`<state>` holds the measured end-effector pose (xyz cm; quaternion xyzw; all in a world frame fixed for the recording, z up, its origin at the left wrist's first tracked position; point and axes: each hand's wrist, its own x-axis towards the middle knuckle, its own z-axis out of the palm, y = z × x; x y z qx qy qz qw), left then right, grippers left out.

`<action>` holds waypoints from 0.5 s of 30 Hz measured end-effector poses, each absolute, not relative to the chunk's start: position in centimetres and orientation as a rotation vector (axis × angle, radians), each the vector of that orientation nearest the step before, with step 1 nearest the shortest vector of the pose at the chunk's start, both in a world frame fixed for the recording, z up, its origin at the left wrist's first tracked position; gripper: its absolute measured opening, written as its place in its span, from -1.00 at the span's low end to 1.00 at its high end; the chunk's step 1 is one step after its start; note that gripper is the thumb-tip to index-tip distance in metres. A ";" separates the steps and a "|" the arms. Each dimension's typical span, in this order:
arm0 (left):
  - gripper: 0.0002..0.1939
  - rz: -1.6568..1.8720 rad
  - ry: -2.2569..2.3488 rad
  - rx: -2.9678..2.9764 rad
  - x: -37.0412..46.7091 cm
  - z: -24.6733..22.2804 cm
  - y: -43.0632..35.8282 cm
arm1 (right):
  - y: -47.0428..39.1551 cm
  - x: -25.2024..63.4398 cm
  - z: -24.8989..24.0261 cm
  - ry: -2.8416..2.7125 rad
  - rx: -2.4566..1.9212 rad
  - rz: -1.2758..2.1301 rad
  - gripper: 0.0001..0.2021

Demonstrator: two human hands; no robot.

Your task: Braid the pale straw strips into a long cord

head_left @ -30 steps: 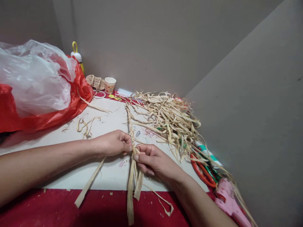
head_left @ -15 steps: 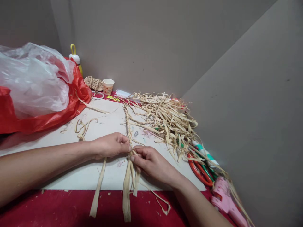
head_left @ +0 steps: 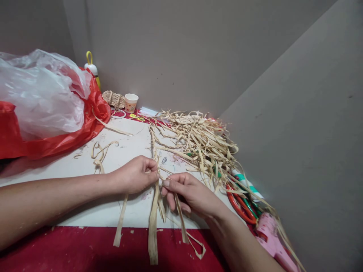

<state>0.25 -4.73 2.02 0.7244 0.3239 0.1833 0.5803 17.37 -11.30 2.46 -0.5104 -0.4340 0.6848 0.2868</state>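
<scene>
A thin braid of dry straw-coloured strips [head_left: 153, 141] runs away from me over a white board [head_left: 93, 215]. My left hand [head_left: 138, 174] pinches its near end between thumb and fingers. Just to the right, my right hand [head_left: 184, 192] has thumb and forefinger closed on one strip [head_left: 180, 221], which hangs down past the fingers. Below the hands a wide flat strip [head_left: 153, 234] trails over the board's front edge. Another strip [head_left: 121, 223] comes out under my left hand. The exact crossing of the strips is hidden by my fingertips.
A heap of loose strips [head_left: 204, 139] lies at right, beside red-handled scissors [head_left: 241, 206] and a pink glue gun [head_left: 270, 236]. Plastic bags [head_left: 51, 98] fill the left. A paper cup [head_left: 131, 103], a rope coil [head_left: 113, 99] and a bottle [head_left: 91, 68] stand behind. Red cloth [head_left: 85, 249] lies beneath.
My right hand has drawn slightly to the right, away from my left, taking a strip with it. Its lower fingers have spread. My left hand keeps its pinch on the braid.
</scene>
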 end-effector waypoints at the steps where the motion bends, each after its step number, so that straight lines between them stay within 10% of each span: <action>1: -0.79 0.453 0.761 1.683 0.3 2.0 -4.8 | -11.4 17.0 2.4 -1.069 -1.312 1.854 -0.70; 15: -0.81 0.455 0.718 1.419 0.5 1.4 -4.8 | -13.6 13.4 1.5 -1.464 -1.712 1.089 -0.57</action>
